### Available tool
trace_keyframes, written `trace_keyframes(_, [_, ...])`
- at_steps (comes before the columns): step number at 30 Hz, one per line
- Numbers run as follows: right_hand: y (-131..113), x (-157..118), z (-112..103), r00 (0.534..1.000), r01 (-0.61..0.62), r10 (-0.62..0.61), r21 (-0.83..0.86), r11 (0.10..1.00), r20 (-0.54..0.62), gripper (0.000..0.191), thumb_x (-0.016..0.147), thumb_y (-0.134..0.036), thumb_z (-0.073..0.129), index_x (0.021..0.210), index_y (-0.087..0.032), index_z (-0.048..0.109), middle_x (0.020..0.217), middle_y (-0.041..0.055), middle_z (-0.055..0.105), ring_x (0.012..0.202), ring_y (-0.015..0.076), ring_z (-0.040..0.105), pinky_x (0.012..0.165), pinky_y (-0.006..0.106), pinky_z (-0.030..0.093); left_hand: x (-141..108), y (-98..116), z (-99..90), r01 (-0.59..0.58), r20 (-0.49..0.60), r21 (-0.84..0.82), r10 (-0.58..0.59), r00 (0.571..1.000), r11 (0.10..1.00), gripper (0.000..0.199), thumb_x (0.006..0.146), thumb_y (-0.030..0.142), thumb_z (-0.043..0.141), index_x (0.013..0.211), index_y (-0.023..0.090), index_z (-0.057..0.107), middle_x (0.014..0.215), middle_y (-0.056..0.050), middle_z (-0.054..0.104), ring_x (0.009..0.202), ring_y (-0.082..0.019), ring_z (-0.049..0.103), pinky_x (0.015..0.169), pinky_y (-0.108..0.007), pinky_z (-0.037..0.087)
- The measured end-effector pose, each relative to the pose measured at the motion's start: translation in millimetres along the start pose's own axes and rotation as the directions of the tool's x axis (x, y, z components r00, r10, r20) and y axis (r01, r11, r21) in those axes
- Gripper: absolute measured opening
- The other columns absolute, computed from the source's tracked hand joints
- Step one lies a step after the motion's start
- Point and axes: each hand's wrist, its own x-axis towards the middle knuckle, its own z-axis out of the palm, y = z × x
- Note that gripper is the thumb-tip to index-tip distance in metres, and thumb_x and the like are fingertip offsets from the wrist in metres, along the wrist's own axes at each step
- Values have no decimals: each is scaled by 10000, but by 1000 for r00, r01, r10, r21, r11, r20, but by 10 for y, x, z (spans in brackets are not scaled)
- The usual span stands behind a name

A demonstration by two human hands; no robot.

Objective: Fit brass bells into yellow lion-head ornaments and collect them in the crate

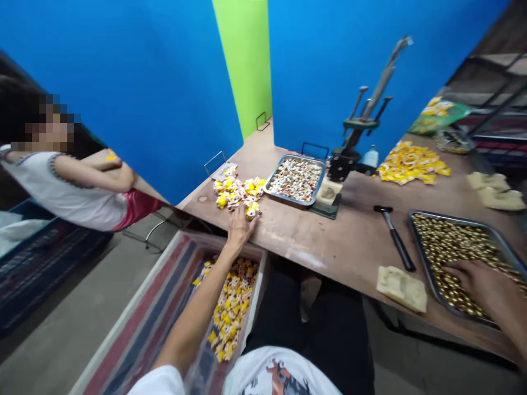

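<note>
My left hand (240, 226) reaches over the table's near edge to a pile of small yellow-and-white figures (236, 189). Its fingers are outstretched and touch the pile's front pieces. Farther right, my right hand (473, 277) is down in a metal tray of small shiny gold pieces (457, 238). Its fingertips are drawn together among them; anything pinched there is too small to make out. A hammer (396, 238) with a black handle lies left of that tray. Near it is a pale moulded block (402, 288) with hollows.
A hand press (349, 148) stands at the back, beside a tray of small mixed-colour pieces (295, 178). Yellow pieces (411, 163) are heaped at right. Below my left arm, a striped-lined crate (164, 307) holds many figures. A person (82, 181) sits at left by blue partitions (144, 82).
</note>
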Motion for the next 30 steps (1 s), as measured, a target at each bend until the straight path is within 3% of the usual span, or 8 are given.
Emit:
trace_keyframes(3, [42,-93,-32,990,-89,77,95,991,121,575,982,-762,551,689,-326,785,818,218,821,670,369,763,597,501,535,-26,132,254,93,-93,-2,-93,991,996,429,978,472,774,1262,170,666,1236,-226,741,1220,-423,714,1104,-594,579])
trace_keyframes(6, [-101,-126,-126,987,-132,121,104,986,103,493,1015,-647,536,822,-280,804,953,208,855,857,395,801,783,531,603,-92,199,333,119,-156,-219,-155,975,968,520,906,580,820,1218,189,678,1257,-200,754,1190,-394,741,1087,-585,608])
trace_keyframes(11, [-491,-47,-409,959,-273,282,268,924,7,427,1042,-581,586,895,-233,783,1026,192,843,988,365,774,983,537,604,-106,737,351,385,235,-708,-316,919,593,700,657,496,1034,1192,187,706,1154,-110,815,994,-260,809,892,-370,682])
trace_keyframes(14, [-591,-53,-535,925,-358,379,343,868,6,430,1046,-609,629,894,-235,776,1027,153,846,999,324,777,1005,490,607,-160,1334,476,590,535,-741,-249,807,322,637,606,440,1079,1087,164,766,1106,-89,819,916,-200,786,771,-245,650])
trace_keyframes(17, [-780,-149,-612,901,-387,435,430,816,-13,404,1056,-605,662,1030,-226,799,1089,111,853,1011,281,796,961,426,633,-355,1978,617,768,752,-638,-172,636,52,551,720,515,1012,1089,180,779,1077,-77,814,884,-202,776,753,-284,677])
trace_keyframes(21, [-1540,-196,-615,912,-316,410,686,656,28,323,975,-536,851,1098,-238,831,1011,58,861,897,248,812,820,359,662,-643,2650,754,863,869,-490,13,495,-120,495,783,532,977,1069,192,758,1059,-70,801,945,-234,788,823,-395,713])
trace_keyframes(26, [-2580,-9,-503,996,43,27,684,729,-91,109,1059,-353,813,1137,-290,857,1060,40,872,943,226,812,887,367,662,-732,2974,808,819,818,-574,46,574,-10,623,783,698,936,990,139,755,981,-103,787,786,-189,736,572,-237,546])
trace_keyframes(30, [-2853,97,-350,965,239,-110,631,738,-237,161,1083,-211,761,1201,-293,834,1090,45,865,955,224,801,892,403,664,-774,2962,724,774,770,-632,-72,633,41,671,790,791,880,965,156,746,872,-58,737,760,-182,706,615,-247,529])
